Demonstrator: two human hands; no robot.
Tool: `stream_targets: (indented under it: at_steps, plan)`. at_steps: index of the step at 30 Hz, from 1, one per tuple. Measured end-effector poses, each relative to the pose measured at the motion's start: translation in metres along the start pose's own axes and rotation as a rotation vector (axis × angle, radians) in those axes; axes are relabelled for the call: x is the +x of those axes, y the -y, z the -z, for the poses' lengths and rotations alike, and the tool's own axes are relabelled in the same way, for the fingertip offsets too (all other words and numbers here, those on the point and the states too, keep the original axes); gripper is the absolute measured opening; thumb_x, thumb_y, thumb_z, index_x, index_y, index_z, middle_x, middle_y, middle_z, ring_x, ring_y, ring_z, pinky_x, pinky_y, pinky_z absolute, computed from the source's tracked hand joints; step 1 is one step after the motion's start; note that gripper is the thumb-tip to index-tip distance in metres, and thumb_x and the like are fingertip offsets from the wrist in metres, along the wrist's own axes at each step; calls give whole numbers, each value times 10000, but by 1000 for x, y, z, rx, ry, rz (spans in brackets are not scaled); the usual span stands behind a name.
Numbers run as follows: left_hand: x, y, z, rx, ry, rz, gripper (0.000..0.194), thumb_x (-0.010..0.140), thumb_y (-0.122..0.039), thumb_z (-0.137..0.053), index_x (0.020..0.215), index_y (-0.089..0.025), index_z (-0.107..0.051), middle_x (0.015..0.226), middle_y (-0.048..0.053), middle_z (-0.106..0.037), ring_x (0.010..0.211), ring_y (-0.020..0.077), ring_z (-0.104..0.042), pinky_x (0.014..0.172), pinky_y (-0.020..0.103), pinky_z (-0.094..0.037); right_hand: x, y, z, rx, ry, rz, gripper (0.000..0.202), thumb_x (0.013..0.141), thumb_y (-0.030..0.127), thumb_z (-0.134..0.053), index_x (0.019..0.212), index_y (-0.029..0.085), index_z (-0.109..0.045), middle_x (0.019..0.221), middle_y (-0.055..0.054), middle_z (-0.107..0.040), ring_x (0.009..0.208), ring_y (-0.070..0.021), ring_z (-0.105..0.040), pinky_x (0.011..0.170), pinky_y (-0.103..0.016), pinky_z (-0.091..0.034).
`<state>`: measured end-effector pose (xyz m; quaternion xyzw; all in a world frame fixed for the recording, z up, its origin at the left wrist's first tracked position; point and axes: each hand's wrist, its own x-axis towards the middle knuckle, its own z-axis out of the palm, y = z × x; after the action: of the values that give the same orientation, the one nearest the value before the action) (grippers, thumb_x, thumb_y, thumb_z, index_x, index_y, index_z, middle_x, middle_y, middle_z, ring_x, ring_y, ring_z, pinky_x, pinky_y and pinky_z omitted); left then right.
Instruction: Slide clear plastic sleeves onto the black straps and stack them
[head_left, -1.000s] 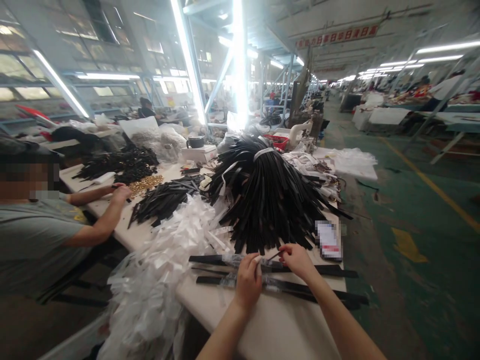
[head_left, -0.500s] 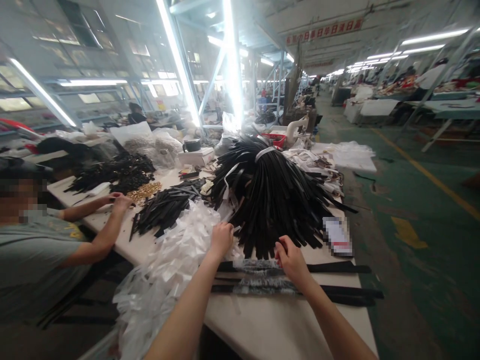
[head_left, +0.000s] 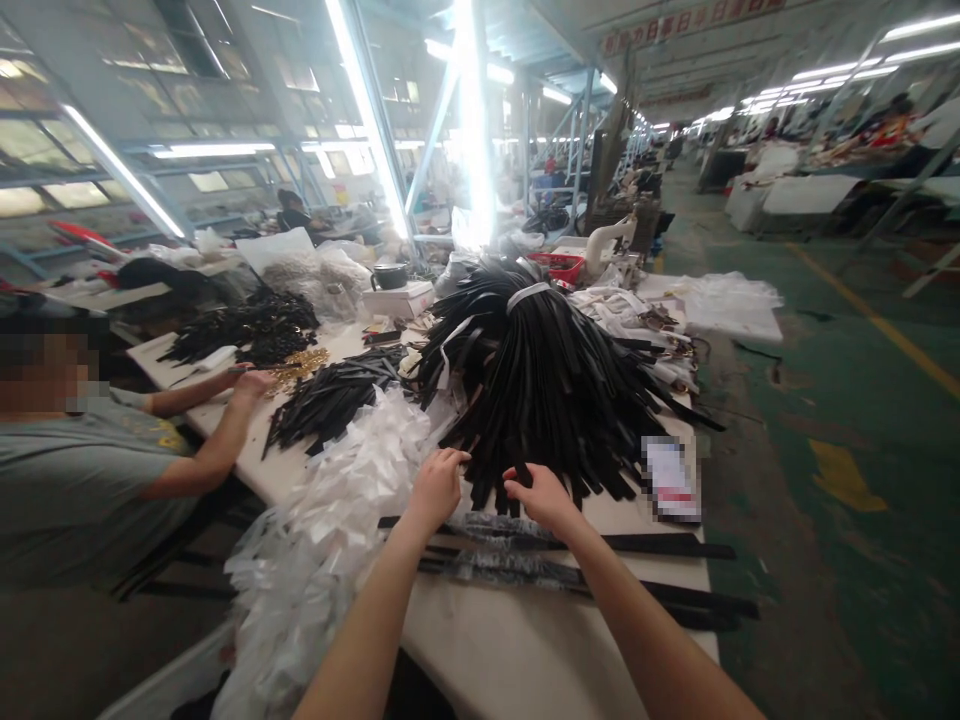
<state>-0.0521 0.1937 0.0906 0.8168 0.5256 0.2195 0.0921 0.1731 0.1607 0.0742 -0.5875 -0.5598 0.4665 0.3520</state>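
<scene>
A large tied bundle of black straps point(head_left: 551, 400) fans out on the table before me, with a pale band point(head_left: 528, 294) round its top. My right hand point(head_left: 546, 498) is at the bundle's front ends, its thumb and fingers closed on a black strap. To the left, my left hand point(head_left: 436, 488) has its fingers bent together beside the bundle; whatever they hold is hidden. A heap of white plastic wrappers point(head_left: 375, 450) lies against that hand's left side. Below both hands, several black straps partly wrapped in clear plastic point(head_left: 499, 565) lie across the table.
A co-worker point(head_left: 97, 470) sits at the left, hands near small gold pieces point(head_left: 306, 362). Loose black straps point(head_left: 337, 395) lie between us. A phone point(head_left: 670, 478) rests near the right table edge. Behind are a white box point(head_left: 397, 300), a dark cup point(head_left: 389, 276) and a red basket point(head_left: 559, 266).
My right hand has moved left, closer to my left hand, and closed on a strap at the bundle's ends. My left hand has shifted slightly. The camera view has turned a little left.
</scene>
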Motion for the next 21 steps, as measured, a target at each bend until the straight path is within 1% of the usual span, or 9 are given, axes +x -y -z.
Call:
stream_targets:
  at_steps: [3, 5, 7, 9, 11, 14, 17, 19, 21]
  plan:
    - [-2, 9, -4, 136, 138, -20, 548, 715, 74, -488, 1150, -196, -684, 1177, 92, -672, 1204, 254, -540, 1051, 402, -406, 1, -8, 2, -24, 65, -32, 201, 819, 243, -658, 976, 150, -743, 760, -40, -739, 674, -176, -651, 617, -244, -437]
    - [1, 14, -9, 200, 172, -28, 502, 725, 61, -506, 1113, -190, -701, 1164, 100, -676, 1203, 264, -535, 1035, 406, -409, 1, -10, 3, -36, 99, -38, 179, 813, 223, -660, 955, 149, -743, 749, -35, -740, 683, -173, -654, 619, -234, -429]
    - [5, 17, -14, 228, 173, -38, 390, 760, 37, -510, 1005, -182, -721, 1094, 107, -690, 1158, 270, -555, 1003, 403, -419, 2, -10, 4, -44, 121, -39, 169, 817, 207, -654, 946, 145, -742, 747, -34, -740, 692, -168, -657, 627, -225, -426]
    - [8, 18, -19, 226, 159, -46, 303, 804, 11, -501, 900, -177, -717, 1014, 114, -696, 1100, 275, -578, 973, 403, -427, 1, -10, 5, -51, 127, -38, 165, 820, 197, -648, 942, 142, -744, 744, -34, -738, 689, -163, -655, 628, -220, -424]
    - [9, 18, -22, 217, 131, -47, 274, 838, -9, -484, 865, -176, -699, 964, 121, -692, 1043, 279, -594, 944, 405, -432, 1, -10, 5, -56, 121, -40, 149, 818, 190, -649, 918, 143, -748, 727, -34, -733, 670, -159, -648, 615, -218, -420]
    - [5, 12, -22, 198, 63, -54, 249, 896, -57, -459, 925, -183, -672, 961, 128, -683, 986, 284, -604, 909, 412, -432, -1, -10, 5, -50, 98, -48, 151, 834, 197, -633, 913, 147, -752, 693, -33, -725, 587, -147, -618, 562, -219, -410]
    - [-1, 0, -20, 166, -8, -77, 209, 969, -156, -437, 967, -198, -642, 983, 120, -679, 997, 287, -603, 928, 422, -419, 1, -5, 3, -25, 58, -38, 209, 863, 224, -616, 1012, 153, -745, 732, -34, -740, 522, -131, -591, 525, -219, -413]
    - [-4, -9, -19, 142, -41, -97, 205, 995, -192, -421, 985, -205, -626, 985, 104, -679, 1007, 273, -607, 956, 417, -410, 4, 1, -1, -8, 20, -6, 280, 839, 246, -669, 1099, 164, -730, 823, -39, -759, 585, -136, -628, 562, -215, -443]
    - [-6, -17, -17, 93, -73, -136, 204, 1004, -196, -414, 987, -210, -617, 964, 85, -681, 993, 253, -613, 998, 417, -394, 7, 6, -5, 4, -18, 28, 347, 799, 270, -731, 1134, 177, -728, 904, -42, -768, 712, -158, -674, 630, -213, -471]
